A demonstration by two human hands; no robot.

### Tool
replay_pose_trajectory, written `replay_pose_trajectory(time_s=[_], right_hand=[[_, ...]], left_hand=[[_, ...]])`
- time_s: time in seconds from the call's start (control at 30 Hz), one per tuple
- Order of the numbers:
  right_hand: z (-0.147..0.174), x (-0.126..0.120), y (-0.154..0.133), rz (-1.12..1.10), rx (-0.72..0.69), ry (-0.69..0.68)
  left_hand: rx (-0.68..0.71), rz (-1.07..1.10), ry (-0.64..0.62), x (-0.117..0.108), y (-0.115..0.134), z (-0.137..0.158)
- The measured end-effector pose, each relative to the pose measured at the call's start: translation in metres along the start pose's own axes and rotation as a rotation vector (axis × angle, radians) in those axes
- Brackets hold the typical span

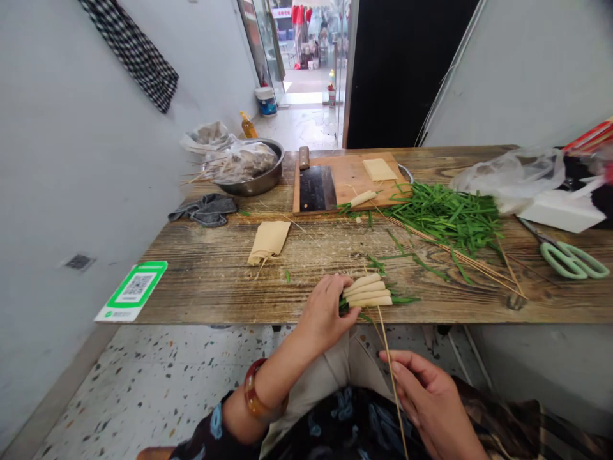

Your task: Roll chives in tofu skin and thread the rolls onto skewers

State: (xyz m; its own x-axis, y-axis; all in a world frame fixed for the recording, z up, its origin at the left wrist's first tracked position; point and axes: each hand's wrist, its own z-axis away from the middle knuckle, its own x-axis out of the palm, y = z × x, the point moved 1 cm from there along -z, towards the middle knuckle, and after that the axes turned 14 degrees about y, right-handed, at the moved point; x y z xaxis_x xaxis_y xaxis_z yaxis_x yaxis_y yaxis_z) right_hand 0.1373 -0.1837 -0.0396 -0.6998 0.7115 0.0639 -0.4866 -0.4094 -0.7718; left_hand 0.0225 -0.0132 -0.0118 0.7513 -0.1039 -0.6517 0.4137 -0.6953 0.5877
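My left hand (328, 310) is closed on a row of several pale tofu-skin rolls (368, 291) at the table's front edge. Green leaves, like chives, stick out of both ends of the rolls. Below them, my right hand (424, 393) pinches a thin bamboo skewer (384, 329). Its upper end reaches the lowest roll; whether the tip is inside I cannot tell. A stack of tofu-skin sheets (269, 240) lies to the left, and a pile of cut green leaves (447, 214) to the right. Another filled roll (363, 199) rests at the front of the cutting board (347, 167).
A cleaver (317, 186) and a tofu-skin sheet (380, 170) lie on the board. Loose skewers (462, 259) and green-handled scissors (572, 260) are right. A metal bowl (261, 182) with bagged contents, a grey cloth (205, 211) and a QR-code card (134, 289) are left.
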Motion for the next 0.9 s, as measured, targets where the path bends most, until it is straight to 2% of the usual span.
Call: replay_pose_trajectory(time_s=[0.9], right_hand=[[-0.012,0.008,-0.002,-0.025,-0.015,0.001]], left_hand=[[-0.002,-0.004,0.002,0.000,0.001,0.001]])
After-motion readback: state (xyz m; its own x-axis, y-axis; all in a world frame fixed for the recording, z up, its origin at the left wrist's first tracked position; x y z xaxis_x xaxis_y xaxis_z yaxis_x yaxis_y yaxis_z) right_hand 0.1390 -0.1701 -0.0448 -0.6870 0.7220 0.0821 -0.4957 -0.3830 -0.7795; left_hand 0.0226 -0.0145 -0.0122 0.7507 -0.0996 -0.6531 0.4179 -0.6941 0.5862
